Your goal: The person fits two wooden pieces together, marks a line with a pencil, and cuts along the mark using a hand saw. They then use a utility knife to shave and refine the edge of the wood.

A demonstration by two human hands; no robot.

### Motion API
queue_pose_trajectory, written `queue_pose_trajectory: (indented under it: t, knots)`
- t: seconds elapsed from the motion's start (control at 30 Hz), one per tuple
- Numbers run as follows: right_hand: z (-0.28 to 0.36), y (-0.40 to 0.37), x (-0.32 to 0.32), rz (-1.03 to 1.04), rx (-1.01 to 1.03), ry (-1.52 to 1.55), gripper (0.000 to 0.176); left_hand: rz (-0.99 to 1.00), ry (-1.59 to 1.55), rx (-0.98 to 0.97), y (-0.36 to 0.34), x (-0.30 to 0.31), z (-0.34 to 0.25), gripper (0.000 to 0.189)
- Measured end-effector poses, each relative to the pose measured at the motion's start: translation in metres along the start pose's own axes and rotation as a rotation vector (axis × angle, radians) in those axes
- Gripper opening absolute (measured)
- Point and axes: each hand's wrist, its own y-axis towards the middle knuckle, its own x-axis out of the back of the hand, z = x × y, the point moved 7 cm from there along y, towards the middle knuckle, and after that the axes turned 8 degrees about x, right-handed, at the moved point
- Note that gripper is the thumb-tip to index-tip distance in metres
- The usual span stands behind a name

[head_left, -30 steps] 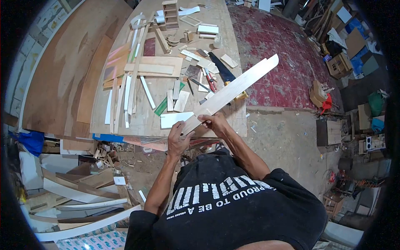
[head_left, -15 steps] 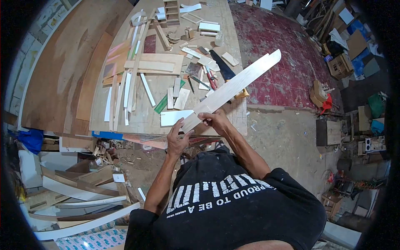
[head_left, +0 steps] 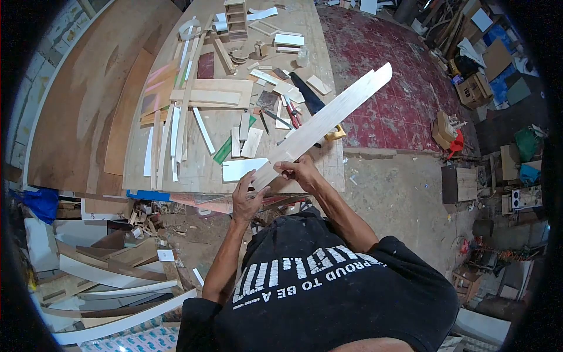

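Note:
A long pale wooden board [head_left: 328, 122], rounded and notched at its far end, slants up to the right over the workbench. My left hand [head_left: 247, 198] is closed around its near end at the bench's front edge. Farther along the lower edge, my right hand [head_left: 300, 174] grips the same board with bent fingers. Just beyond my left hand lies a white rectangular piece [head_left: 241, 171]. The board partly covers a handsaw, whose dark blade [head_left: 306, 92] and yellow handle [head_left: 335, 134] show on either side. A red-handled tool [head_left: 293, 115] lies nearby.
The workbench [head_left: 199, 180] carries wood offcuts, long strips [head_left: 204, 130], a green piece [head_left: 223, 151] and a small wooden shelf unit [head_left: 236, 20]. Large plywood sheets [head_left: 88, 88] lean at the left. Curved wood pieces [head_left: 117, 273] are piled below. Boxes [head_left: 474, 89] stand at the right.
The whole view has shifted slightly, so the bench and floor appear a little farther left. Both hands keep their hold on the board, at nearly the same angle.

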Motion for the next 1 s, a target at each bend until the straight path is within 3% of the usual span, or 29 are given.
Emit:
queue_pose_trajectory:
  t: [0.07, 0.13, 0.17, 0.23, 0.27, 0.33, 0.37, 0.5, 0.57, 0.7, 0.8, 0.87, 1.0]
  knots:
    - [0.001, 0.0, 0.001, 0.012, -0.013, -0.042, 0.025, 0.008, -0.002, -0.016, 0.001, -0.001, -0.002, 0.061]
    - [0.002, -0.001, -0.001, 0.021, -0.028, -0.002, 0.023, 0.061, -0.291, 0.279, -0.004, -0.007, 0.02, 0.057]
    - [0.003, 0.0, -0.004, 0.03, -0.036, 0.04, 0.021, 0.05, -0.288, 0.288, -0.007, -0.006, 0.022, 0.057]
    - [0.005, 0.003, -0.007, 0.053, -0.023, 0.033, 0.021, 0.099, -0.717, 0.566, -0.006, -0.015, 0.038, 0.048]
    - [0.006, 0.003, -0.006, 0.058, -0.013, 0.03, 0.02, 0.091, -0.718, 0.564, -0.003, -0.014, 0.037, 0.048]
    - [0.005, 0.005, -0.005, 0.062, -0.033, 0.029, 0.021, 0.268, -1.1, 0.764, -0.006, -0.031, 0.033, 0.042]
    - [0.004, 0.005, -0.003, 0.052, -0.039, 0.022, 0.02, 0.264, -1.142, 0.791, -0.007, -0.034, 0.03, 0.039]
    - [0.005, 0.005, -0.004, 0.018, -0.035, 0.051, 0.022, 0.126, -1.208, 0.838, -0.012, -0.04, 0.023, 0.038]
    - [0.005, 0.005, -0.004, 0.038, -0.016, 0.102, 0.024, 0.048, -1.206, 0.739, -0.009, -0.037, 0.016, 0.038]
    - [0.017, 0.003, -0.007, 0.032, 0.028, 0.185, 0.028, 0.013, -1.244, 0.749, -0.004, -0.034, 0.002, 0.037]
    - [0.013, 0.004, -0.007, 0.018, 0.038, 0.184, 0.025, -0.097, -1.145, 0.754, -0.003, -0.03, -0.005, 0.038]
    - [0.007, 0.007, -0.005, 0.006, 0.039, 0.174, 0.024, -0.261, -0.907, 0.675, -0.002, -0.016, -0.016, 0.048]
    - [0.012, 0.007, -0.014, -0.02, 0.12, 0.227, 0.021, -0.27, -0.713, 0.551, 0.001, -0.013, -0.022, 0.059]
